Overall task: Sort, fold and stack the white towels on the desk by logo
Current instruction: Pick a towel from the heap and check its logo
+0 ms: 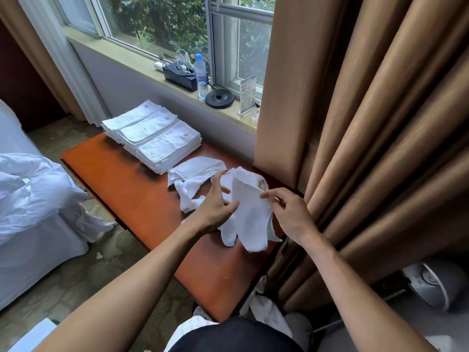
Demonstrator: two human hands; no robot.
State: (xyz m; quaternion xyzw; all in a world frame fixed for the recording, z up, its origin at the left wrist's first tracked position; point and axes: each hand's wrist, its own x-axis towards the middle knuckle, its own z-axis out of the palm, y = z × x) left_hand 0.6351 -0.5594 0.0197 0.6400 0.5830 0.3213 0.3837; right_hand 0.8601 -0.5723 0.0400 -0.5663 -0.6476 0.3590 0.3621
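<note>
Head view, looking down over both forearms at an orange-brown desk (132, 189) under a window.

My right hand (286, 214), just right of centre, pinches the upper edge of a limp white towel (251, 222) between thumb and fingers. The cloth hangs from that pinch and trails onto the desk toward six o'clock. My left hand (215, 204) rests against the towel's left side with fingers loosely spread. It touches the cloth but I cannot see it gripping.

At twelve o'clock from the hands lies a small heap of loose towels (195, 171), unfolded, with a trace of red logo showing. At eleven o'clock, at the desk's far end, sit the folded stacks (157, 138), three overlapping piles with red logos facing up.

I judge the step to be opening out this towel to find its logo. The next move calls for the left hand to take the opposite edge and spread the towel flat, then match the logo to a stack before folding.

A brown curtain (355, 148) hangs at three o'clock.
</note>
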